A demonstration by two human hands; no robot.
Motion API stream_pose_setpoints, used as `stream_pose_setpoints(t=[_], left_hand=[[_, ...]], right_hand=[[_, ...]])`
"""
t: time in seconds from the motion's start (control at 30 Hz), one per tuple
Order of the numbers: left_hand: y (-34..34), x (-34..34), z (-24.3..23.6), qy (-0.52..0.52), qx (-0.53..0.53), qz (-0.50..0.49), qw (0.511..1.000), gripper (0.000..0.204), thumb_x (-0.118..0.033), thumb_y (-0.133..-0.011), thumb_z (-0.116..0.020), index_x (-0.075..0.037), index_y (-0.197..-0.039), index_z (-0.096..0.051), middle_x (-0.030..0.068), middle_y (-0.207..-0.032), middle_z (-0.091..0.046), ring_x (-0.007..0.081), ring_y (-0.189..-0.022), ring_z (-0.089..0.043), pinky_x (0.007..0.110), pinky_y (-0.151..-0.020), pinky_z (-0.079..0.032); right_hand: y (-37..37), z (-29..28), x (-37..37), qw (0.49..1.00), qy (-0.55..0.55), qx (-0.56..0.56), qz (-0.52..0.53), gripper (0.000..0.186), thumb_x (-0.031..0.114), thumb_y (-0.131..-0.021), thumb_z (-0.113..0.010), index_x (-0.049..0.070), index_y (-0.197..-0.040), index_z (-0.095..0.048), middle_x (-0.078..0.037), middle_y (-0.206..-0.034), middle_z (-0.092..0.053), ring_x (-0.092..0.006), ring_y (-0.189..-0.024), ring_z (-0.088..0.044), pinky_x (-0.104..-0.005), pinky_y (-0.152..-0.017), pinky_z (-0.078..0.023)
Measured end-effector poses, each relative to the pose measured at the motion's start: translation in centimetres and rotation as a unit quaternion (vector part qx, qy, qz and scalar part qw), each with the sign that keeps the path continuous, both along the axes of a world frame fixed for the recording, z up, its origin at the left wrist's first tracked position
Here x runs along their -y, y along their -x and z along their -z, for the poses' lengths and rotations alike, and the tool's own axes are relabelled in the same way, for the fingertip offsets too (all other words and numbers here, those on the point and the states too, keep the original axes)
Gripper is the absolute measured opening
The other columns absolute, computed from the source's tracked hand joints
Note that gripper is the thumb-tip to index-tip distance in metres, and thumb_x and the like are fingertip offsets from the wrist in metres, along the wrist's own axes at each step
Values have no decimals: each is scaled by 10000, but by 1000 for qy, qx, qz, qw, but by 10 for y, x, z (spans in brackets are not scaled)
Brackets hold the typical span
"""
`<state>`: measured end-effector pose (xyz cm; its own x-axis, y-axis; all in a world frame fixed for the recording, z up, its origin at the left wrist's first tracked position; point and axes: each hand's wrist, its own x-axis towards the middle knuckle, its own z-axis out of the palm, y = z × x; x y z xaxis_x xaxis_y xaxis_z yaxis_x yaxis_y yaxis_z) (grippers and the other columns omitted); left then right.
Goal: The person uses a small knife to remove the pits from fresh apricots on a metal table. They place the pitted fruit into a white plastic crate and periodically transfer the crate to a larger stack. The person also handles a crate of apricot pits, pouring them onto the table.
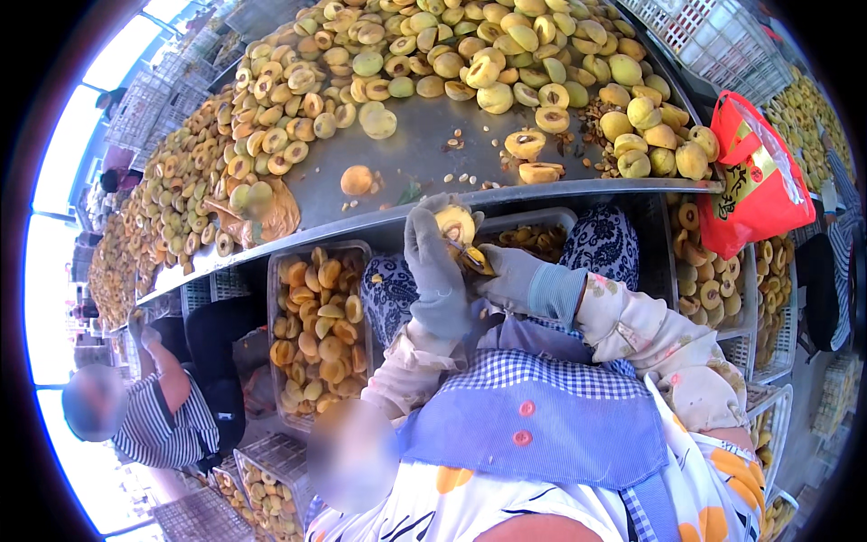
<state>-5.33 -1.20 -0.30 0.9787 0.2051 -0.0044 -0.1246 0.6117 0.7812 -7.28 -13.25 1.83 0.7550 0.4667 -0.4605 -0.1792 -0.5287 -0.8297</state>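
Both of my hands wear grey gloves and meet just below the edge of the metal table (411, 154). My left hand (434, 262) is closed around a yellow peach half (456, 224), its cut face showing a brown centre. Against the lower side of that half, my right hand (517, 276) grips a small tool (476, 261), dark with a yellowish part; its exact kind is partly hidden by the fingers. Under the hands, between my knees, a grey tub (562, 218) holds orange-brown pieces. Beyond the table edge lie loose peach halves (525, 144) and pale kernels.
A heap of peach halves (397, 45) covers the far table. Crates of orange halves (321, 325) flank me, with more crates (713, 280) at right. A red bag (754, 176) hangs at the table's right corner. Someone in a striped shirt (172, 420) sits at left.
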Motion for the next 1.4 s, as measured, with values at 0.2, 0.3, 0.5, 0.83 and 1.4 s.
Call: stream_pose_setpoints(t=[0.2, 0.3, 0.5, 0.83, 1.4], left_hand=[[-6, -27, -5, -235, -42, 239, 941, 193, -131, -876, -581, 47, -940, -624, 88, -888, -651, 137, -804, -602, 240, -741, -489], [-17, -39, -12, -358, 51, 355, 862, 173, -106, -880, -575, 43, -955, -622, 100, -898, -652, 154, -846, -609, 257, -782, -485], [4, -25, -11, -466, 90, 151, 867, 186, -159, -871, -607, 8, -950, -633, 48, -866, -652, 100, -775, -597, 224, -692, -486], [-18, -27, 25, 171, -150, 141, 964, 359, -382, -894, -532, -29, -960, -544, 131, -864, -599, 286, -728, -616, 386, -663, -548], [-55, -258, 65, -774, -26, -295, 559, 273, -57, -802, -612, -19, -1071, -586, 88, -1021, -572, 189, -913, -558, 293, -791, -483]], right_hand=[[-13, 4, 31, 919, -222, -315, -79, 150, 175, -861, -561, 50, -941, -541, 16, -589, -483, -83, -435, -459, -224, -366, -363], [-7, -3, 37, 856, -280, -426, -85, 180, 259, -895, -532, 110, -793, -526, 83, -541, -334, -14, -416, -295, -186, -350, -238], [-18, 20, 42, 609, -394, -683, -85, 147, 105, -872, -508, 146, -732, -492, 56, -512, -373, -36, -375, -335, -178, -295, -253], [-18, 48, -1, 953, -239, -182, -33, 130, 221, -885, -494, 92, -870, -489, -63, -651, -571, -222, -565, -585, -354, -501, -462], [-22, 107, 39, 953, 250, 70, -158, 356, 346, -828, -550, 45, -1019, -547, -215, -925, -635, -384, -855, -608, -448, -738, -473]])
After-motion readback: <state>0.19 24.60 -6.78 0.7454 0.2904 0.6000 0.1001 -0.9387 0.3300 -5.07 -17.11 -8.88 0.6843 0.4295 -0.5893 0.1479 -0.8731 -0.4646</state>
